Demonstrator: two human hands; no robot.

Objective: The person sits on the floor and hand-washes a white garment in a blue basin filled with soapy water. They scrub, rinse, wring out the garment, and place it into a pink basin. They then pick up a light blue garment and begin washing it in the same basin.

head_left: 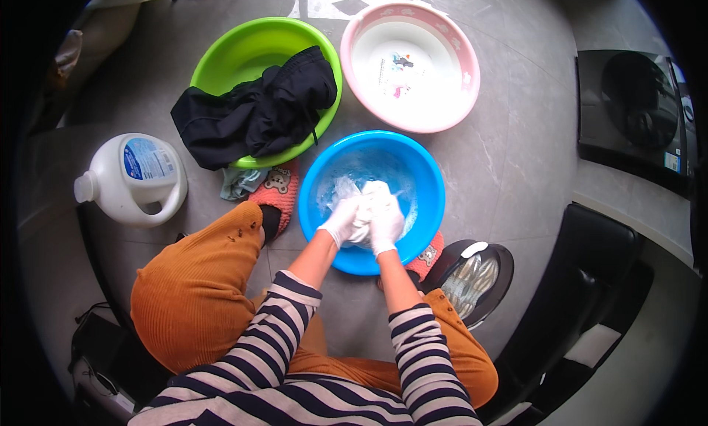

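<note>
In the head view a blue plastic basin [433, 172] with sudsy water stands on the floor before me. My left hand [344, 218] and my right hand [386, 222], both in thin white gloves, are closed around a bunched wet white cloth [365, 207] inside it. The hands are close together, with the cloth between them and partly hidden by them. Behind the basin to the left, a green basin [232, 53] holds a dark garment [249, 113] that hangs over its rim. A pink-rimmed white basin [415, 102] holding what looks like clear liquid stands behind to the right.
A white plastic jug [108, 169] with a handle stands at the left. A pale blue cloth [240, 183] lies by the green basin, next to a coral slipper [283, 196]. An oval black-rimmed object [500, 271] is right of the blue basin; a black padded seat [592, 249] is farther right.
</note>
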